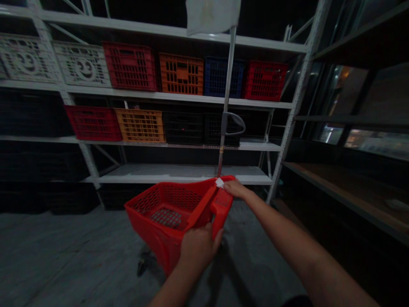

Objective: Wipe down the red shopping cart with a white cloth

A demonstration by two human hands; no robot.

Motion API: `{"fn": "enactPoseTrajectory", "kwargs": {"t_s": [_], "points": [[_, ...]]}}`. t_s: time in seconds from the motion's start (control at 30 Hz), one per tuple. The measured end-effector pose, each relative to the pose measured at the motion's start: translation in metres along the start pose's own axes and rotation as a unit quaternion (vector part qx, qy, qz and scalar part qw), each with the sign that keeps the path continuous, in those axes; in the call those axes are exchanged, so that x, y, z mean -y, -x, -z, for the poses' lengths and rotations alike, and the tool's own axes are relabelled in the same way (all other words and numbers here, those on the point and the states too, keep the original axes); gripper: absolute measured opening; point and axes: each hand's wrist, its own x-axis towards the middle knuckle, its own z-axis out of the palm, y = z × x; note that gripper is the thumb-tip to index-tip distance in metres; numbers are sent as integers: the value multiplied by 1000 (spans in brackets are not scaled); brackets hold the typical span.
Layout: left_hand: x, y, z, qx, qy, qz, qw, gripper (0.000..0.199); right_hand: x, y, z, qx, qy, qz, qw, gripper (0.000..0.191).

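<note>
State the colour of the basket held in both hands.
Bright red: the plastic basket shows it best in the head view, the only view.

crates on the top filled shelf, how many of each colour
White plastic crates: 2
Red plastic crates: 2
Orange plastic crate: 1
Blue plastic crate: 1
Total in view: 6

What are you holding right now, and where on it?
A red plastic basket: the left hand grips its near handle, and the right hand holds the far end of that handle by the rim.
</note>
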Motion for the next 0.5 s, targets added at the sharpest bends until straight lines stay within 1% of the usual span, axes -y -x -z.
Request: {"fn": "enactPoseTrajectory", "kwargs": {"t_s": [0.07,0.13,0.2,0.33,0.4,0.43,0.5], "points": [[3,1,0,1,2,2,1000,50,7,-4,3,19,-4,36,999,35],[6,1,0,-1,5,0,1000,51,21,-5,3,40,-9,75,996,32],[9,2,-2,-6,7,-7,1000,54,41,-5,1,65,-10,111,992,30],[17,4,-4,-20,-4,-8,1000,56,91,3,-12,119,-4,171,978,25],[24,6,-3,-32,-9,-5,999,55,109,8,-16,126,1,202,971,26],[28,7,-2,-36,-8,-6,999,55,114,9,-16,128,5,219,967,27],[36,9,0,-35,-3,-8,999,54,114,7,-12,141,12,240,960,27]]}}
